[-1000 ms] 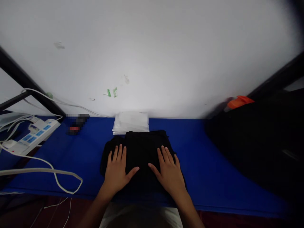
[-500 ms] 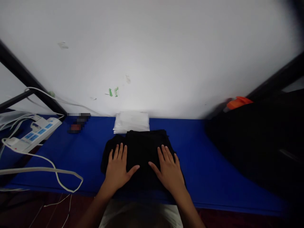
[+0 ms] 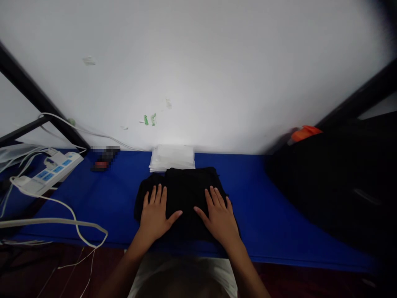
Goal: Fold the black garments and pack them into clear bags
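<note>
A folded black cloth item, seemingly a garment, lies on the blue surface in front of me. My left hand rests flat on its left part, fingers stretched forward and thumb pointing inward. On the right part lies my right hand, palm down with the fingers out and the thumb turned toward the left one. Bare black fabric shows between the two thumbs. Just behind the cloth, against the wall, sits a small stack of white packets.
On the left a white power strip has several cables, and a white cord loops near the front edge. A blurred-out dark object lies by the wall. A large black bulk with an orange piece fills the right side.
Both hands stay flat on the black cloth in almost the same place. The whole view has shifted slightly, from a small movement of my head.
</note>
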`<move>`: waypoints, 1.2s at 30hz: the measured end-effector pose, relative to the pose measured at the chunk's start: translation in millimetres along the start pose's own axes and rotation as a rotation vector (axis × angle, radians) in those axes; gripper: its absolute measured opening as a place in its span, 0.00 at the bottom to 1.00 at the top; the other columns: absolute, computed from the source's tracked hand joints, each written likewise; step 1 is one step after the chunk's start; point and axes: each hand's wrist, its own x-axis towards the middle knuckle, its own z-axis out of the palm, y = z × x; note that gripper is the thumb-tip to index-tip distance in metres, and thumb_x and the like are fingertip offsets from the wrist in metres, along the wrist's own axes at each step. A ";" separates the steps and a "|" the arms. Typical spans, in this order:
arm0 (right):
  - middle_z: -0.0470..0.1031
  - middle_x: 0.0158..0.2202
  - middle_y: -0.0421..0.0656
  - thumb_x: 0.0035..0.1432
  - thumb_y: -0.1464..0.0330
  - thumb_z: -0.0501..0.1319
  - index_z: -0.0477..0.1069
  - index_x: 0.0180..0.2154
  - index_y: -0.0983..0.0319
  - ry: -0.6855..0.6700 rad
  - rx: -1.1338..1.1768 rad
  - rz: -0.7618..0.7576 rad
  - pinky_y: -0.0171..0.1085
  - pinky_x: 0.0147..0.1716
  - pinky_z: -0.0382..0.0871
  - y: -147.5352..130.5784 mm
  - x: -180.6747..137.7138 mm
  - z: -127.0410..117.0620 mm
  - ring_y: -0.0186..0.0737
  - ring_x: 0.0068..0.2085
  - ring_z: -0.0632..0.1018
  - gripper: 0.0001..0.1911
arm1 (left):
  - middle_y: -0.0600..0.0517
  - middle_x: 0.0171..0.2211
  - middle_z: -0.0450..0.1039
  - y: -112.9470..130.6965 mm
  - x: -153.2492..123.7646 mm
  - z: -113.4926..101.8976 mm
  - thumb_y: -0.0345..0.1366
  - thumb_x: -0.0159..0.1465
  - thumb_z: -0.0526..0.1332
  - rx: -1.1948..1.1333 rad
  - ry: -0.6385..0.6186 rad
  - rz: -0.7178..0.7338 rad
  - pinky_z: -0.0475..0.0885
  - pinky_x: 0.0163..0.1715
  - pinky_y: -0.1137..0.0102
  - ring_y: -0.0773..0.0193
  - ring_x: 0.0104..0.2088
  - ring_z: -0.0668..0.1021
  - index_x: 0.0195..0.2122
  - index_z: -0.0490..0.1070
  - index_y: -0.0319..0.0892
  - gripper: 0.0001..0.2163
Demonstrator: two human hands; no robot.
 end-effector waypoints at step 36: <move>0.76 0.46 0.49 0.67 0.65 0.54 0.70 0.49 0.60 0.167 0.264 -0.301 0.48 0.47 0.73 48.7 34.9 -62.6 0.49 0.47 0.76 0.13 | 0.43 0.48 0.74 -34.4 52.4 -53.6 0.39 0.69 0.56 -0.217 0.139 0.219 0.70 0.48 0.55 0.50 0.49 0.75 0.53 0.69 0.43 0.14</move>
